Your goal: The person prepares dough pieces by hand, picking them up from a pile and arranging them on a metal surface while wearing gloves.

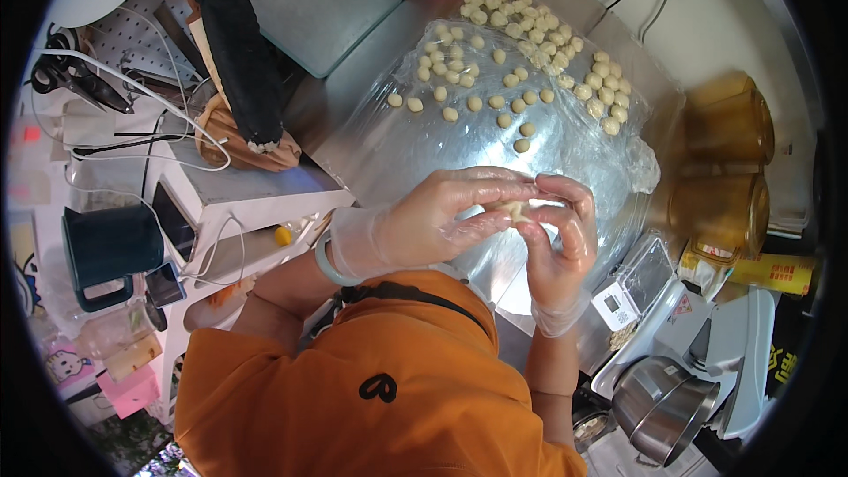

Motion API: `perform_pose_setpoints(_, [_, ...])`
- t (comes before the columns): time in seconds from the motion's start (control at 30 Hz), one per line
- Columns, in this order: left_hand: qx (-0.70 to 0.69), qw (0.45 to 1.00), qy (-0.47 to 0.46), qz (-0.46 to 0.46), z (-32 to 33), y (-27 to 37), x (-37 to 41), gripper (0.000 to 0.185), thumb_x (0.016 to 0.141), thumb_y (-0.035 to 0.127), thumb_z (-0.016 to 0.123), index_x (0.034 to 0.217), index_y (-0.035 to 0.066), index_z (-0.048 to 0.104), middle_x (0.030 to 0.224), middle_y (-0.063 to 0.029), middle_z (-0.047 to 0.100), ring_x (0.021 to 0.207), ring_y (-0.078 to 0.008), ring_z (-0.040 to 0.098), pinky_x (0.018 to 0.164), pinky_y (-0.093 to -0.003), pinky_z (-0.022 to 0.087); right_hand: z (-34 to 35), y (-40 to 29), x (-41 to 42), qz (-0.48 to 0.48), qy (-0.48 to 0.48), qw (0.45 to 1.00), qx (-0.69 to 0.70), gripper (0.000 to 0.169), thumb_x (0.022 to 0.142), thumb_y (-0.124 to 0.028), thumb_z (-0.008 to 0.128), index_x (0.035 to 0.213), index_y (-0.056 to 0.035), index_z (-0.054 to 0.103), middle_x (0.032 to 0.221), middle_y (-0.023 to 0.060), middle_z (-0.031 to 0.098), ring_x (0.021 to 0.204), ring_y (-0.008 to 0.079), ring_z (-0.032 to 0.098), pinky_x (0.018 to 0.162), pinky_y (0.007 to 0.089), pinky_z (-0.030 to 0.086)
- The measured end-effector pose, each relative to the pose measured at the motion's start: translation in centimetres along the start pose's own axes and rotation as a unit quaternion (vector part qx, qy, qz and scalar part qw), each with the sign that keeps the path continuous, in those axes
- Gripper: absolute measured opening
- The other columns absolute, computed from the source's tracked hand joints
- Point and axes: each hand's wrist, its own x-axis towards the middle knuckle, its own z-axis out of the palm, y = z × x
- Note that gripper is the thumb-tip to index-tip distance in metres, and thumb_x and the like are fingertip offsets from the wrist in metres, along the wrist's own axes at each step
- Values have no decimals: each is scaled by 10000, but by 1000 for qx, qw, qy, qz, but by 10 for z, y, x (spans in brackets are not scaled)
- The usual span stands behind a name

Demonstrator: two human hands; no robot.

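Note:
Both hands wear clear disposable gloves and meet above the near part of a metal worktop. A small piece of pale dough (517, 211) is pinched between the fingertips of my left hand (457, 215) and my right hand (563, 232). Beyond them, clear plastic film (424, 139) covers the worktop. Loose pale dough balls (497, 102) are scattered on the film, the nearest one (522, 145) just past my fingers. A denser cluster of dough balls (530, 20) lies at the far side, with another group (606, 89) at the right, partly under film.
Left of the film are a grey-green tray (324, 6), a black pouch (238, 59), white cables and a dark teal pitcher (112, 245). To the right stand amber containers (719, 209), a small white digital device (615, 305), a clear box (646, 271) and a steel pot (662, 404).

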Motion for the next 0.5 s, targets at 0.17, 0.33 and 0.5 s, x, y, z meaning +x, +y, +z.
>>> perform_pose_setpoints(0.17, [-380,905,134,-137,23,-5,-3,436,934,105,587,1320,-39,446,1233,-131,569,1126,-135,529,941,-262,436,7,3,-13,-11,54,998,13,195,691,21,756,824,-2,615,1037,163,635,924,282,635,748,338,533])
perform_pose_setpoints(0.33, [-422,878,135,-180,36,-14,-10,385,993,185,498,1299,-47,465,1211,-109,577,1102,-133,539,946,-260,433,10,2,-12,-46,38,997,-48,183,685,9,754,817,-42,639,917,92,654,787,242,613,649,325,494])
perform_pose_setpoints(0.5, [-223,967,90,-90,33,-11,-13,362,1023,180,393,1283,-58,474,1247,-138,562,1150,-195,534,1003,-316,412,3,-2,-6,-55,9,995,-81,156,704,4,744,809,-58,648,819,46,642,717,222,591,612,317,465])
